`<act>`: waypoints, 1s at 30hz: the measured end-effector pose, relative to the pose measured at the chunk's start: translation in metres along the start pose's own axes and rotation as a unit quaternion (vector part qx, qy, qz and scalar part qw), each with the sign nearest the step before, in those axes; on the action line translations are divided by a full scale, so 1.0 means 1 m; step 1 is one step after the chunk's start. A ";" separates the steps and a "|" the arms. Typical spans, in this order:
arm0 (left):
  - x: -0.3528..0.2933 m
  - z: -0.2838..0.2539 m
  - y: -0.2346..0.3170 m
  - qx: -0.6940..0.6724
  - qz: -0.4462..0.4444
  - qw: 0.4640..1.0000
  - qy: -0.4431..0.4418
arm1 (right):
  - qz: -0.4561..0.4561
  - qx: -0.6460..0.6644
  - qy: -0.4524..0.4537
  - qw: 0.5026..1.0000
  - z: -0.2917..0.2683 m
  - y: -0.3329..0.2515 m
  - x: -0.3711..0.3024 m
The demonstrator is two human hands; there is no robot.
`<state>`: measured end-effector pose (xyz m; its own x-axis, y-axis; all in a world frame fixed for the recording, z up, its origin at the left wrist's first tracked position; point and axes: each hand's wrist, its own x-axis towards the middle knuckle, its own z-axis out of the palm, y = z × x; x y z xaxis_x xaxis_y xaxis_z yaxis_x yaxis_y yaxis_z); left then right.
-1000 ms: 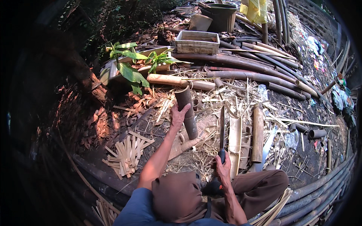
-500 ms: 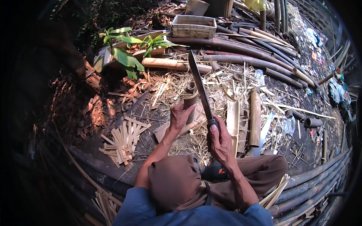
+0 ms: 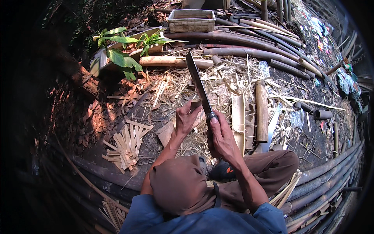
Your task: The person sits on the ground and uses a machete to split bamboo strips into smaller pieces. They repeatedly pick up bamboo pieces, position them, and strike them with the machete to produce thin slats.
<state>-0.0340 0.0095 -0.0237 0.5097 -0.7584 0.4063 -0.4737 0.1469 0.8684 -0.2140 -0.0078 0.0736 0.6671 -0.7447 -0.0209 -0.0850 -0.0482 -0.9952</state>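
My right hand point(image 3: 221, 134) is closed round the handle of a long dark machete point(image 3: 198, 82), its blade pointing up and away with a slight lean to the left. Just left of the blade, my left hand point(image 3: 186, 118) grips a short bamboo piece point(image 3: 195, 104). Most of that piece is covered by my fingers and the blade. The blade's lower part overlaps it in view; whether they touch I cannot tell. Below my hands are my legs in brown trousers point(image 3: 177, 183), bent, with a dark shoe point(image 3: 222, 171) between them.
Cut bamboo slats point(image 3: 126, 146) lie heaped at the left. A bamboo tube point(image 3: 261, 111) and a split half point(image 3: 238, 121) lie to the right. Shavings point(image 3: 171, 89) cover the ground ahead. Farther off are long poles point(image 3: 249, 54), a plastic crate point(image 3: 191, 25) and a green plant point(image 3: 120, 58).
The machete has come down and closer to the bamboo piece, its blade now crossing in front of it. The bamboo's upper end, visible before, is mostly hidden. The whole view has shifted slightly.
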 end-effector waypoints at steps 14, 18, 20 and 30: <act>0.008 -0.005 0.004 0.116 0.005 0.993 -0.003 | -0.120 -0.157 0.082 0.977 0.009 0.026 0.003; 0.015 -0.011 0.037 0.120 0.076 0.989 0.032 | -0.149 -0.140 0.080 0.976 0.007 0.016 0.007; 0.030 -0.021 0.069 0.151 0.104 0.983 0.007 | -0.141 -0.147 0.069 0.977 -0.009 -0.021 0.000; 0.156 -0.070 0.143 0.265 0.345 0.897 0.077 | -0.106 -0.182 -0.002 0.978 -0.009 -0.008 0.018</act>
<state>0.0287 -0.0433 0.1838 0.0389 -0.5000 0.8651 -0.9688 0.1931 0.1551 -0.2078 -0.0268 0.0823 0.7015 -0.6895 0.1801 -0.2018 -0.4345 -0.8778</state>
